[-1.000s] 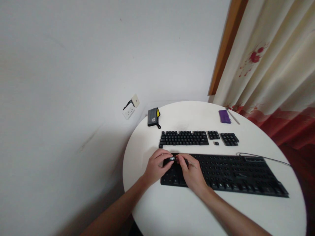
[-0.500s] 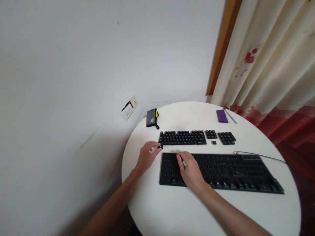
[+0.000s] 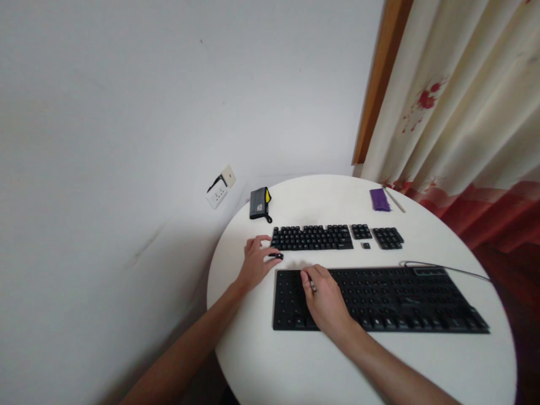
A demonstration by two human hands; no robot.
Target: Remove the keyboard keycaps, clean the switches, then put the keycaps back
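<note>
A black keyboard base (image 3: 400, 298) with its keycaps off lies on the round white table (image 3: 337, 360). Behind it the removed keycaps (image 3: 314, 237) are laid out in rows. My left hand (image 3: 255, 261) rests at the left end of those rows, its fingers pinched on a small black keycap (image 3: 276, 256) that sits on the table. My right hand (image 3: 323, 301) lies on the left part of the keyboard base, closed around a thin metal tool (image 3: 311, 284).
A grey and yellow pouch (image 3: 259, 202) sits at the table's back left. A purple item (image 3: 379, 199) and a thin stick (image 3: 396, 201) lie at the back right. The keyboard cable (image 3: 447, 267) trails right. A wall socket (image 3: 219, 188) and curtains (image 3: 464, 112) stand behind.
My left hand left the keyboard base and carried a keycap back to the left end of the laid-out rows. My right hand stayed on the keyboard with the tool.
</note>
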